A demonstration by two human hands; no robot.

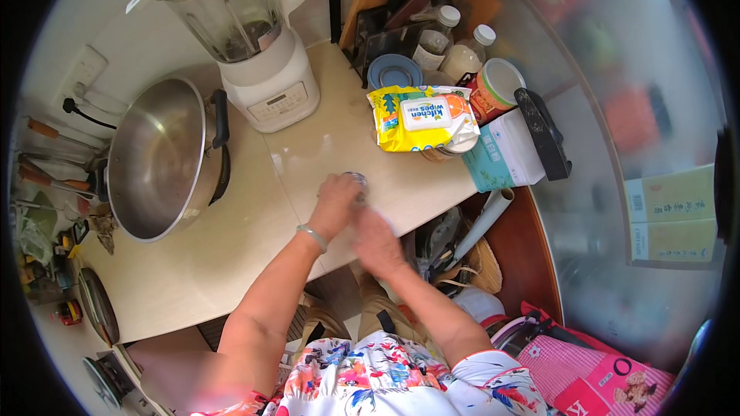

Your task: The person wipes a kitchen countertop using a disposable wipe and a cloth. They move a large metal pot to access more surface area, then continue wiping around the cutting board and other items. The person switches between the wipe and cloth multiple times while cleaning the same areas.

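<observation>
My left hand [338,199], with a pale bangle [312,238] on its wrist, is over the light countertop [231,260] near its front edge. Its fingers curl around a small dark-and-white object [357,178], mostly covered, so its kind is unclear. Close beside it, my right hand [377,242] is blurred by motion. A whitish edge, perhaps of a cloth or wipe, shows at its fingers; whether it grips this is unclear. Beyond the hands, a yellow packet of kitchen wipes [399,137] lies on top of jars.
At the left stands a large steel pan [156,162], with a white blender [272,86] behind it. Bottles [462,58], a canister [497,92] and a white-and-teal box [503,153] crowd the right. A frosted panel [584,144] borders that side. Bags [601,375] sit below.
</observation>
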